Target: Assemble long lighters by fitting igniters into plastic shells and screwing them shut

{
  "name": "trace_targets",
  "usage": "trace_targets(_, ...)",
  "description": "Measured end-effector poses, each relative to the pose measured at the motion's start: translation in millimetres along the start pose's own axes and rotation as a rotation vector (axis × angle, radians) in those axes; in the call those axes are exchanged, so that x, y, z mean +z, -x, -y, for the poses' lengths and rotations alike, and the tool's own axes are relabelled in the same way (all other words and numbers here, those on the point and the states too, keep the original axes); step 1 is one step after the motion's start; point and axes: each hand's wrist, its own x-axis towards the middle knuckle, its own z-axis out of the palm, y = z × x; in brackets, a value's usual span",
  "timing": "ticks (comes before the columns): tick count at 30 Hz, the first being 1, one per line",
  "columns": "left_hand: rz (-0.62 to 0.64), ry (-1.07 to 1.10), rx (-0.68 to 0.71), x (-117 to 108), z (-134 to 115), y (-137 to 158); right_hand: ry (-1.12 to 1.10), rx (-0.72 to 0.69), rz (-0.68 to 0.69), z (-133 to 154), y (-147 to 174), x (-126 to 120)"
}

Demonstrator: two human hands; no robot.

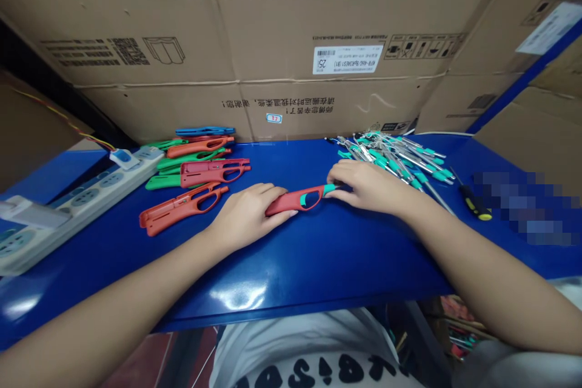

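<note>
A red lighter casing (pixel 291 200) with a teal trigger and teal collar lies across the middle of my view. My left hand (pixel 252 212) is closed around its wide handle end. At the teal collar, my right hand (pixel 359 187) pinches the narrow front end between thumb and fingers. What sits inside those right fingertips is partly hidden. Left of my left hand rests an open orange casing half (pixel 182 209). Behind it lie a pink-red casing half (pixel 213 173) and several green, orange and blue ones. Beyond my right hand is a pile of metal lighter rods (pixel 395 154) with teal parts.
A white power strip (pixel 86 206) with plugs runs along the left of the blue table (pixel 282 273). A screwdriver (pixel 473 197) with a black and yellow handle lies at the right. A large cardboard box (pixel 273 42) stands upright along the back.
</note>
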Motion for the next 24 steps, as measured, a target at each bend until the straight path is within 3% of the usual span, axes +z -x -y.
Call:
trace_targets(7, 0.059, -0.039, 0.047, -2, 3, 1, 0.120, -0.151, 0.024, -2, 1, 11)
trace_targets(11, 0.029, -0.044, 0.080, -2, 5, 2, 0.107, -0.159, 0.017, -2, 2, 12)
trace_targets(19, 0.158, -0.009, -0.002, 0, -4, 3, -0.034, -0.006, 0.207, 0, 1, 6)
trace_targets(24, 0.118, -0.008, 0.028, -2, -5, 4, -0.148, 0.074, 0.286, -5, 4, 3)
